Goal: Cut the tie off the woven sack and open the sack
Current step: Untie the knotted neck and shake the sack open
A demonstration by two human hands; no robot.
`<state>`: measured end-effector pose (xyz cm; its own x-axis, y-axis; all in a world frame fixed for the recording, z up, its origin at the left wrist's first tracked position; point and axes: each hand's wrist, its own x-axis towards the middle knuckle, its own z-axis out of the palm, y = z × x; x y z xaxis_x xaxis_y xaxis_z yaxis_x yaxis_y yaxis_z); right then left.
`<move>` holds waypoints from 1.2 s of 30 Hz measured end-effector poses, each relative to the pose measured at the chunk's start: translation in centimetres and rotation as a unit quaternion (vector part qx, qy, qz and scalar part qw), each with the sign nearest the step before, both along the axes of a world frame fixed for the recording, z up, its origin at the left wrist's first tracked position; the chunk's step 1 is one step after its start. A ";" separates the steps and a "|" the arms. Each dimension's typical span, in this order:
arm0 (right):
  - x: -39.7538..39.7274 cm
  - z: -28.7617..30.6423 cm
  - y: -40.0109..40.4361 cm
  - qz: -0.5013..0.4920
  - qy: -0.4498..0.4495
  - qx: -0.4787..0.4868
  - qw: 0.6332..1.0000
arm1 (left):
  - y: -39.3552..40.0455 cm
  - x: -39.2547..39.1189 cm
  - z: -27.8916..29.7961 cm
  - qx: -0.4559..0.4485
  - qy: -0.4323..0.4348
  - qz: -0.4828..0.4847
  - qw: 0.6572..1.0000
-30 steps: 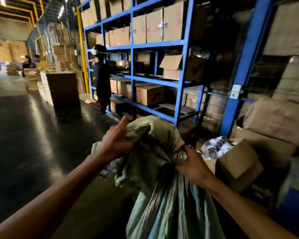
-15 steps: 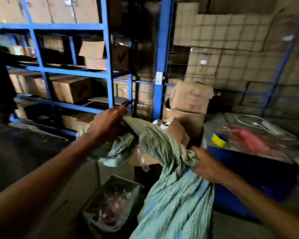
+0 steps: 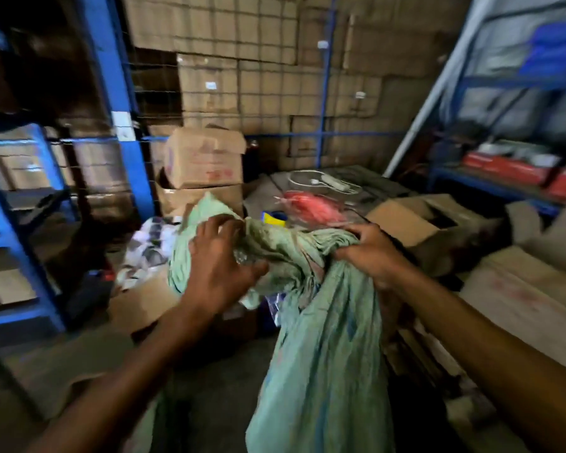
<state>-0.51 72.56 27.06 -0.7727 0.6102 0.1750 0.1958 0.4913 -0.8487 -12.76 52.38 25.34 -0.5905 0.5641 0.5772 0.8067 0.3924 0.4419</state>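
the sack [image 3: 321,348] hangs in front of the person, its green woven body dropping between the two forearms while the gathered top is held up at chest height. the right hand [image 3: 370,253] is clamped on the bunched neck, fingers [image 3: 352,235] curled tight over the folds; that grip looks to be what carries the weight and keeps the neck choked so it stays in reach. the left hand [image 3: 223,269] lies over the loose flap above the neck, its fingers spread and only lightly bent, pressing on the cloth rather than pinching it, probably to flatten the flap aside and find the tie. the tie itself cannot be made out; it may be buried in the folds between the hands, where a bit of clear plastic [image 3: 242,256] shows. no knife or scissors is in either hand, so the cut seems not yet begun. beyond the sack stand open cartons [image 3: 206,158], and a bench [image 3: 379,188] carries a red bundle [image 3: 311,207] and a tape roll [image 3: 275,219], likely where a cutter would be sought.
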 end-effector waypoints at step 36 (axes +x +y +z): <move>32.5 -26.6 7.2 -0.445 -0.306 0.110 0.834 | 38.8 22.2 -7.7 0.023 -0.585 -0.345 0.733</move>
<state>31.95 79.80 0.48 -0.0158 0.9951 0.0979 0.9301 0.0506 -0.3639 9.44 91.22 17.69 -0.2796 0.9576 -0.0691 -0.1371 0.0314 0.9901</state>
